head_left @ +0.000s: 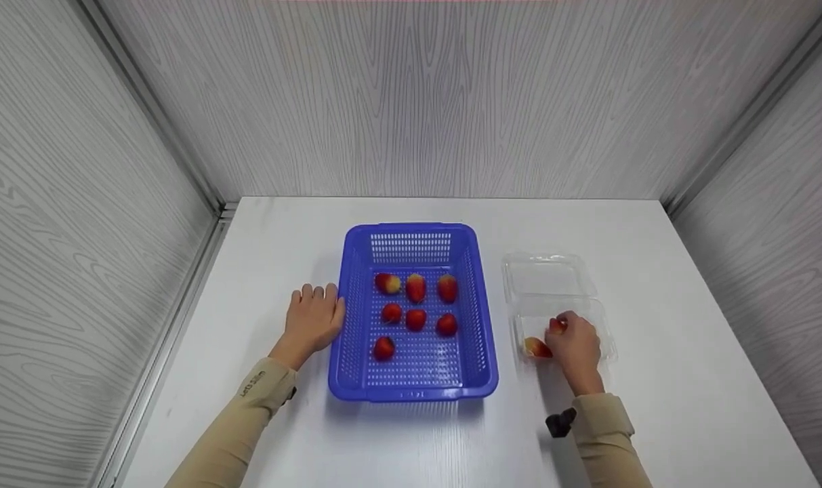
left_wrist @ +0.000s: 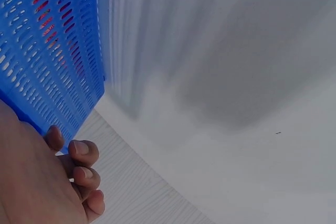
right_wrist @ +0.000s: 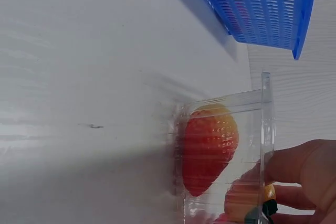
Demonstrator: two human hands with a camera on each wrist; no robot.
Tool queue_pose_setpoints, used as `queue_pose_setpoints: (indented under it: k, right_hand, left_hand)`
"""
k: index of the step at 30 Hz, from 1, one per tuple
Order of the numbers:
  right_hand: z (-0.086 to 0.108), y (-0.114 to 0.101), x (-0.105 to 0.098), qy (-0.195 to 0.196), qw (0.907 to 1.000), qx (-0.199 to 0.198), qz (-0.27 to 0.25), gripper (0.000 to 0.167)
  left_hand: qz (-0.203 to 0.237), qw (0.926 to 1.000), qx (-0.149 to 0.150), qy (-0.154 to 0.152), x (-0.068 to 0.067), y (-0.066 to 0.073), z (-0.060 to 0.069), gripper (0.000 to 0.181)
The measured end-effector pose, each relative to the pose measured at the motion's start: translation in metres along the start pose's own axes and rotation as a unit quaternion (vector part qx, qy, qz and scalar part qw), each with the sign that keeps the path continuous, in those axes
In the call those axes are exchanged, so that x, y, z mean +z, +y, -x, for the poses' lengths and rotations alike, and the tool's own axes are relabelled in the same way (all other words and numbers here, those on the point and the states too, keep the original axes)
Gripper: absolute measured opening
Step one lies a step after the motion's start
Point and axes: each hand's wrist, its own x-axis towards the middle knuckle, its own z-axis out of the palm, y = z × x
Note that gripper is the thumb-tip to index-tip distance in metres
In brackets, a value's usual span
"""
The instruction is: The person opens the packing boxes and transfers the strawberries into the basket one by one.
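Observation:
A blue basket [head_left: 414, 394] holds several red strawberries, some with yellow ends. Against its left rim rests my left hand [head_left: 314, 318], palm down, with relaxed fingers; the left wrist view shows that hand [left_wrist: 31, 171] beside the basket wall [left_wrist: 58, 72], fingers loosely bent. To the basket's right lies a clear hinged box [head_left: 518, 335]. Inside it my right hand [head_left: 579, 349] pinches a strawberry [head_left: 557, 325], next to another strawberry [head_left: 537, 348]. Through the box's wall, the right wrist view shows a strawberry [right_wrist: 207, 145], and the hand [right_wrist: 312, 179] reaching over the rim, fingertips partly hidden.
The box's lid [head_left: 546, 278] lies folded back, away from me. All this stands on a white table [head_left: 282, 237], with pale wood-grain panels [head_left: 411, 102] behind it and at both sides.

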Motion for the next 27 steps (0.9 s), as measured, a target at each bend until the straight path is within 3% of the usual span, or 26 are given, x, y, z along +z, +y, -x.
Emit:
queue_pose_setpoints:
  k: [4, 10, 14, 27]
  right_hand:
    - [0.003, -0.006, -0.004, -0.002, 0.9999, 0.004, -0.016, 0.036]
    - [0.006, -0.02, -0.012, 0.017, 0.9988, -0.009, -0.044, 0.038]
    - [0.012, -0.032, -0.017, 0.027, 0.9974, -0.019, -0.064, 0.037]
    - [0.031, -0.076, -0.018, 0.047, 0.9879, -0.098, -0.111, 0.032]
  left_hand:
    - [0.0, 1.0, -0.003, -0.004, 0.0, 0.001, 0.0, 0.034]
    - [-0.007, 0.9996, 0.012, 0.026, 0.002, 0.0, 0.001, 0.031]
    - [-0.005, 0.9996, 0.012, 0.026, 0.003, 0.0, 0.001, 0.031]
    - [0.001, 0.9998, 0.007, 0.018, 0.005, -0.001, 0.001, 0.032]
